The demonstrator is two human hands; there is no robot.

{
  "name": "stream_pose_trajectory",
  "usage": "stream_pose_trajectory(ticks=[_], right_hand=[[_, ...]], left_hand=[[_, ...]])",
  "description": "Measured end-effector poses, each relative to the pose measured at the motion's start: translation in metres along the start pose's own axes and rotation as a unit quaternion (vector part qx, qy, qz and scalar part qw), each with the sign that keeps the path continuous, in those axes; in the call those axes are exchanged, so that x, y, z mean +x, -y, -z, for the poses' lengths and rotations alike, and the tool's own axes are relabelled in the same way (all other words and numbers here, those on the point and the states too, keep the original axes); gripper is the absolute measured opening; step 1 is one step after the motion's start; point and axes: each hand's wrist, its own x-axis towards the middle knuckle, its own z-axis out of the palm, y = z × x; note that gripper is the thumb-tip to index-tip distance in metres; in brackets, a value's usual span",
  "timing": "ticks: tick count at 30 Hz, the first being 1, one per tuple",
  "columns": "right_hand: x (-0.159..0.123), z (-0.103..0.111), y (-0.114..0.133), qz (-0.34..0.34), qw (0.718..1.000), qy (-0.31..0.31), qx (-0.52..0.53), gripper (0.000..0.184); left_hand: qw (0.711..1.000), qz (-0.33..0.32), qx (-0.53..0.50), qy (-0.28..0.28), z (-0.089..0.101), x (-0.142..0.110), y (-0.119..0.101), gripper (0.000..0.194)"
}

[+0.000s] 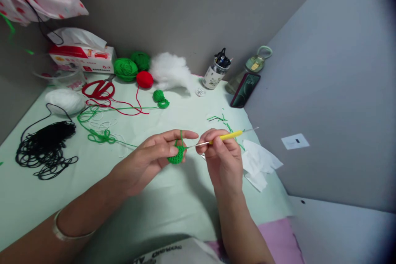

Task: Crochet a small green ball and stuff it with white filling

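My left hand (151, 154) pinches a small green crochet piece (176, 156) between thumb and fingers. Green yarn (181, 134) loops over its outstretched index finger, and a strand trails left to a loose tangle on the table. In my right hand (224, 154) is a crochet hook (230, 135) with a yellow handle, held like a pen. The hook's thin metal shaft points left, and its tip meets the edge of the green piece. Exactly how the tip sits in the stitches is too small to tell.
Black yarn (46, 148), a white yarn ball (65, 101) and red scissors (99, 90) lie left. Behind are a tissue pack (83, 57), green balls (125, 69), a red ball (144, 79) and white stuffing (170, 72). A jar (213, 75), phone (245, 90) and crumpled tissue (260, 163) are right.
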Motion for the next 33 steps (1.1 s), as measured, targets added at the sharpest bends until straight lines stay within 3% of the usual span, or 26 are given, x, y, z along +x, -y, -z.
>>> stream_pose_trajectory(ticks=[3,9,15,18,21,24,27,30,32,33], right_hand=[[-0.002,-0.002,-0.001,-0.010,1.000,0.016,0.007,0.016],[-0.011,-0.007,-0.006,0.073,0.992,0.004,-0.099,0.015],[-0.007,-0.006,-0.004,-0.006,1.000,0.000,0.016,0.014],[-0.005,-0.006,-0.004,-0.011,0.999,0.014,0.035,0.015],[-0.006,-0.005,-0.003,0.005,1.000,0.025,0.005,0.015],[-0.009,-0.004,0.000,0.057,0.994,0.030,-0.092,0.017],[-0.014,-0.005,0.003,0.162,0.953,0.058,-0.249,0.019],[-0.020,-0.006,0.001,0.276,0.862,0.086,-0.416,0.026],[-0.023,-0.006,-0.004,0.340,0.798,0.072,-0.493,0.034],[-0.024,-0.006,-0.006,0.360,0.778,0.059,-0.511,0.038]], left_hand=[[0.999,-0.017,0.041,-0.018,-0.002,-0.001,0.005,0.037],[0.985,-0.053,0.151,-0.063,-0.007,-0.003,0.008,0.045],[0.988,-0.070,0.123,-0.069,-0.004,-0.002,0.003,0.040],[0.986,-0.063,0.133,-0.083,-0.004,-0.003,0.001,0.040],[0.981,-0.057,0.161,-0.091,-0.005,-0.004,0.000,0.040],[0.971,-0.076,0.198,-0.111,-0.006,-0.004,0.001,0.040],[0.947,-0.106,0.261,-0.153,-0.008,-0.003,0.004,0.040],[0.924,-0.144,0.298,-0.194,-0.009,-0.003,0.008,0.043],[0.947,-0.128,0.238,-0.176,-0.009,-0.002,0.010,0.048],[0.967,-0.099,0.183,-0.148,-0.009,-0.002,0.010,0.050]])
